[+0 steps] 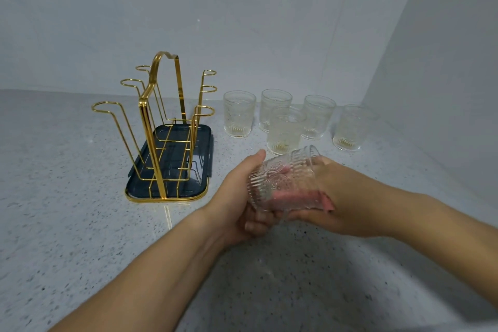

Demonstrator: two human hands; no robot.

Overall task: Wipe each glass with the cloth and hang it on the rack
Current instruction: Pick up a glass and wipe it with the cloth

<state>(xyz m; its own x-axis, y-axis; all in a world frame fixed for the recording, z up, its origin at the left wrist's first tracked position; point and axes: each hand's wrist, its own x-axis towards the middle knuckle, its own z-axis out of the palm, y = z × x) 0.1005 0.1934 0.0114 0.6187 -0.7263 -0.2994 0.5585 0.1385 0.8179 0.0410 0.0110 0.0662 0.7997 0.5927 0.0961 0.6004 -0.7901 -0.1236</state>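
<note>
My left hand (239, 197) grips a ribbed clear glass (280, 178), tilted on its side above the counter. My right hand (342, 197) holds a pink cloth (320, 199) pushed into the glass's mouth; most of the cloth shows only through the glass. A gold wire rack (159, 127) with looped prongs stands on a dark tray (145, 191) to the left, and no glass hangs on it. Several more ribbed glasses stand upright behind my hands, among them one at the left (239, 114), one in the middle (285, 129) and one at the far right (350, 128).
The speckled grey counter (80, 224) runs to a pale wall behind and a side wall (444, 62) at the right. The rack's tall handle (164, 62) rises above its prongs.
</note>
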